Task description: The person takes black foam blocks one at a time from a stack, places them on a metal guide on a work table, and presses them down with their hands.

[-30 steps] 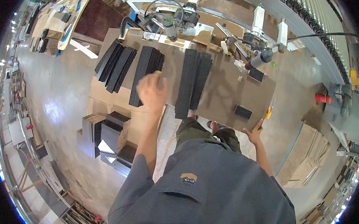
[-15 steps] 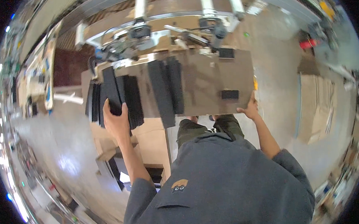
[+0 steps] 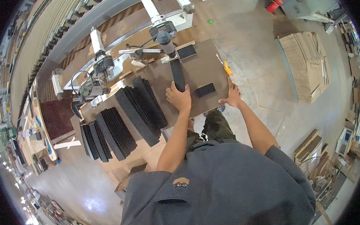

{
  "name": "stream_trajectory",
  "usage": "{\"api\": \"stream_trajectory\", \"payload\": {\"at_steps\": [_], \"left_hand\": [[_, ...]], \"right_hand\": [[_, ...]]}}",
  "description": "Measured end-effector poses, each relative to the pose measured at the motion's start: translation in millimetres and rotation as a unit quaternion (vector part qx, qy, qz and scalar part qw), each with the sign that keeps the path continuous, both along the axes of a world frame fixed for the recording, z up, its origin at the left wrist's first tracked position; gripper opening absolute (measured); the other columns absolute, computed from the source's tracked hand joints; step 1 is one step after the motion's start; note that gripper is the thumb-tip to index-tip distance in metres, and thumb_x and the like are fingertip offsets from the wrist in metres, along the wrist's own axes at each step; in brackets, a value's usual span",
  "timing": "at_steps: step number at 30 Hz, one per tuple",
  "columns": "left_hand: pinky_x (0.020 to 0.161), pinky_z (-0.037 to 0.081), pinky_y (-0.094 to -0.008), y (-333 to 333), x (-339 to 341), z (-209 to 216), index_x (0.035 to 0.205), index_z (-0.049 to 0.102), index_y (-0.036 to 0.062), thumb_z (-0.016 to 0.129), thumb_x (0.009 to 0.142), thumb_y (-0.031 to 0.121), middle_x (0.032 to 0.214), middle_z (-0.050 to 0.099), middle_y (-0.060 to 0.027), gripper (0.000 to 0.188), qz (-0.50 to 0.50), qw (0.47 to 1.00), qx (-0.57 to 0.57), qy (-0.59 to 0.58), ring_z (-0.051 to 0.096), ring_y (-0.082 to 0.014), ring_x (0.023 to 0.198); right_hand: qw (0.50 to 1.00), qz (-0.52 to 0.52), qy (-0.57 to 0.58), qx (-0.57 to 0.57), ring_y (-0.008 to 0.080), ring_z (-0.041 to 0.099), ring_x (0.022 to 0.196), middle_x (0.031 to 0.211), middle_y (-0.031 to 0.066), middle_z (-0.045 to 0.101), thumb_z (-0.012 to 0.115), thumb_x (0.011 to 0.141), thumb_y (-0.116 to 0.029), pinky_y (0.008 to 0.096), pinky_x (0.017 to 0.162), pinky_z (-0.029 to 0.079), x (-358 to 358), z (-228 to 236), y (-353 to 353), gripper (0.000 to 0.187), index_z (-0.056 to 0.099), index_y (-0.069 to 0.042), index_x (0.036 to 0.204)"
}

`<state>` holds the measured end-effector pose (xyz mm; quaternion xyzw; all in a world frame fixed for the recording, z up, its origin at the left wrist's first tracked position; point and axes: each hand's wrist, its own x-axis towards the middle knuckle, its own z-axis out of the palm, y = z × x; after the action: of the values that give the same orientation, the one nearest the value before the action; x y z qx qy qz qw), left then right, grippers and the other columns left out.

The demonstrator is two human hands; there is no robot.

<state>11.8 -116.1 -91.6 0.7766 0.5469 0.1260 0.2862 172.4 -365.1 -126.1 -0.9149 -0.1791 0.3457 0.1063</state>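
My left hand (image 3: 179,97) grips the near end of a black foam-like strip (image 3: 178,74). That strip lies on the brown worktable (image 3: 167,103), its far end beneath a cylindrical machine head (image 3: 166,40). My right hand (image 3: 233,95) rests at the table's right edge, thumb and fingers spread, holding nothing. Between the hands sits a short black block (image 3: 205,90); a similar dark block (image 3: 186,52) lies at the far edge. Left of my left hand stand stacks of black strips, one large stack (image 3: 137,114) and another stack (image 3: 114,132) farther left.
A second machine head (image 3: 103,65) hangs over the table's far left. A yellow-handled tool (image 3: 227,68) is at the right edge. Flattened cardboard (image 3: 305,65) lies on the floor to the right, with a red extinguisher-like cylinder (image 3: 275,5) beyond. Cardboard (image 3: 149,155) sits below the table's near edge.
My left hand has moved right with a strip, from the left stacks to the machine head. My right hand remains at the table's right edge. The whole view has turned.
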Motion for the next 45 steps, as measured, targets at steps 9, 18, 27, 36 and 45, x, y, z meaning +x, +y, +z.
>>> {"api": "stream_trajectory", "payload": {"at_steps": [9, 18, 27, 36, 45], "left_hand": [[0.116, 0.044, -0.0591, 1.4, 5.6, -37.9, 0.163, 0.050, 0.0030, 0.080, 0.097, 0.052, 0.152, 0.056, -0.0296, 0.088, -0.144, 0.982, 0.070, -0.097, 0.054, -0.0490, 0.140], [0.103, 0.058, -0.0532, -29.6, 5.0, -21.8, 0.166, 0.047, 0.0063, 0.078, 0.100, 0.044, 0.152, 0.053, -0.0231, 0.082, -0.121, 0.992, 0.041, -0.020, 0.064, -0.0467, 0.129], [0.092, 0.063, -0.0519, -2.8, 4.9, -33.3, 0.161, 0.056, 0.0126, 0.075, 0.101, 0.040, 0.152, 0.056, -0.0212, 0.068, -0.112, 0.984, 0.133, 0.033, 0.071, -0.0438, 0.119], [0.096, 0.062, -0.0542, 10.3, 38.1, -42.3, 0.166, 0.053, 0.0192, 0.071, 0.105, 0.036, 0.168, 0.048, -0.0297, 0.066, -0.192, 0.965, 0.173, 0.053, 0.069, -0.0484, 0.129], [0.091, 0.062, -0.0548, 13.2, 40.4, -55.7, 0.167, 0.052, 0.0228, 0.070, 0.106, 0.033, 0.160, 0.053, -0.0299, 0.065, -0.186, 0.960, 0.205, 0.030, 0.071, -0.0494, 0.117]], "right_hand": [[0.999, -0.009, 0.012, 0.033, 0.0557, 0.031, 0.160, 0.175, 0.0311, 0.025, 0.104, 0.061, -0.058, 0.0732, 0.125, 0.024, -1.5, -8.1, -2.8, 0.165, -0.010, -0.041, 0.180], [1.000, -0.003, 0.010, 0.030, 0.0547, 0.030, 0.160, 0.174, 0.0299, 0.027, 0.102, 0.060, -0.062, 0.0746, 0.124, 0.025, 0.4, -14.3, -5.0, 0.165, -0.011, -0.041, 0.180], [0.999, 0.001, -0.006, 0.031, 0.0564, 0.028, 0.162, 0.178, 0.0341, 0.021, 0.103, 0.063, -0.063, 0.0750, 0.124, 0.025, -2.6, -17.3, -8.2, 0.166, -0.016, -0.044, 0.178], [0.999, 0.004, -0.002, 0.034, 0.0561, 0.029, 0.161, 0.177, 0.0344, 0.022, 0.100, 0.062, -0.070, 0.0735, 0.125, 0.024, -3.3, -19.3, -10.9, 0.166, -0.015, -0.042, 0.179], [0.999, -0.005, 0.024, 0.021, 0.0542, 0.026, 0.162, 0.176, 0.0329, 0.023, 0.101, 0.063, -0.065, 0.0717, 0.125, 0.025, -0.6, -9.7, -6.0, 0.163, -0.010, -0.039, 0.180]]}}
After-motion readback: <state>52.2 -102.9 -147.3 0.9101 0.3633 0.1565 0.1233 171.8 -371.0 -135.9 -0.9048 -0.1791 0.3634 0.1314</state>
